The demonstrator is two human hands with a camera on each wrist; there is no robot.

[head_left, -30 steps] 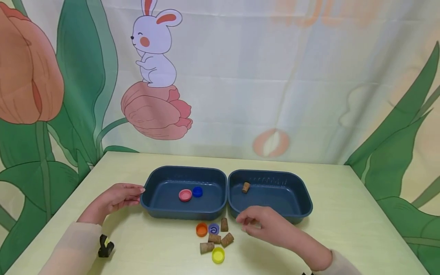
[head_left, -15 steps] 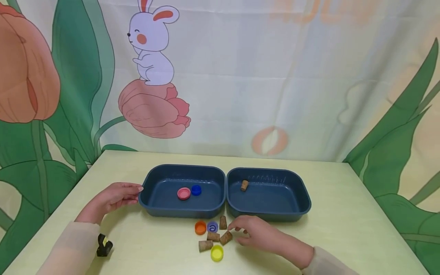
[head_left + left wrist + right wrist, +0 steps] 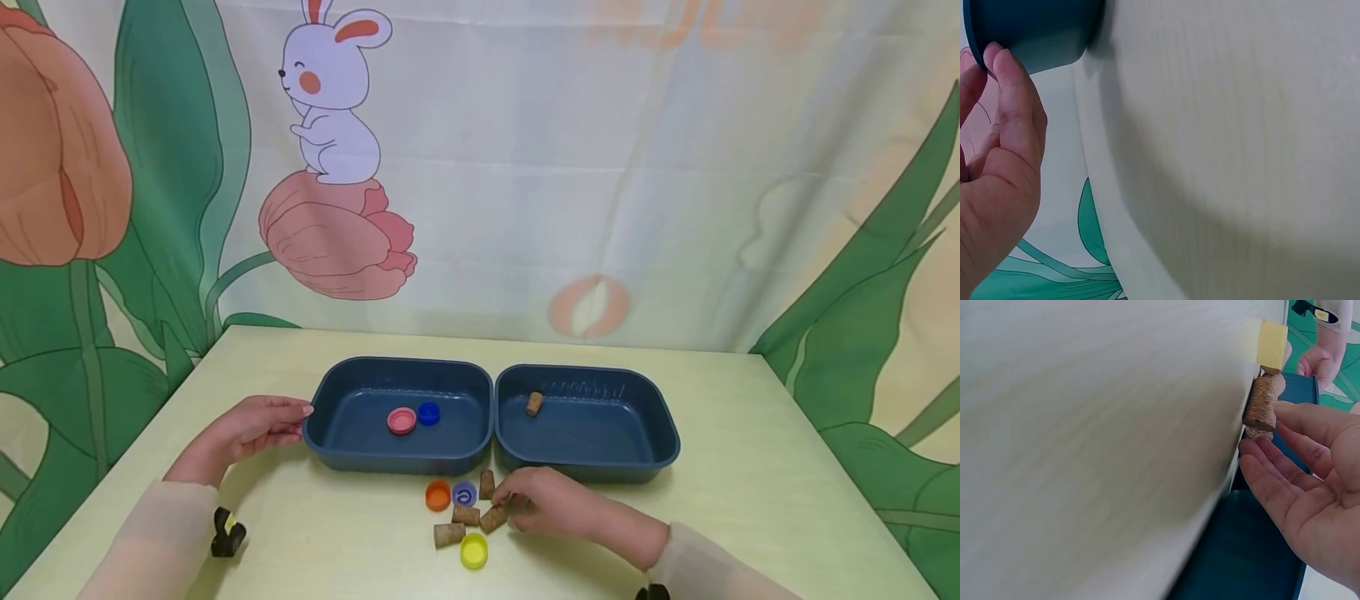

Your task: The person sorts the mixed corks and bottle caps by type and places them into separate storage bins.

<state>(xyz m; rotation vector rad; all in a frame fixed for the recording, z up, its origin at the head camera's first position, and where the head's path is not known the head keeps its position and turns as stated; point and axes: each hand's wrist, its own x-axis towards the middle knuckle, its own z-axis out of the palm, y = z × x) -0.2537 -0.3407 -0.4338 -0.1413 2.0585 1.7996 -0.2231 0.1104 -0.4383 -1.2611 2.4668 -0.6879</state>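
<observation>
At the left, my left hand [image 3: 258, 427] pinches the rim of a dark blue tray [image 3: 390, 463] between thumb and fingers. That tray holds a pink bottle cap [image 3: 401, 421] and a blue bottle cap [image 3: 429, 413]. My right hand [image 3: 551, 504] has thumb and fingertips on the end of a cork [image 3: 492, 518], which still lies on the table. Around it lie another cork [image 3: 487, 484], a cork [image 3: 466, 515], a cork [image 3: 449, 535], an orange cap [image 3: 438, 496], a purple cap [image 3: 464, 494] and a yellow cap [image 3: 474, 551].
A second dark blue tray [image 3: 588, 473] stands against the first on its right, with one cork [image 3: 534, 404] inside. Both sit on a pale table [image 3: 720, 433]. Behind the table hangs a printed curtain [image 3: 480, 167] with a rabbit and tulips.
My right hand has moved down and left from the front of the right tray to the loose corks, and its fingers have closed in on one. My left hand has stayed at the tray's rim.
</observation>
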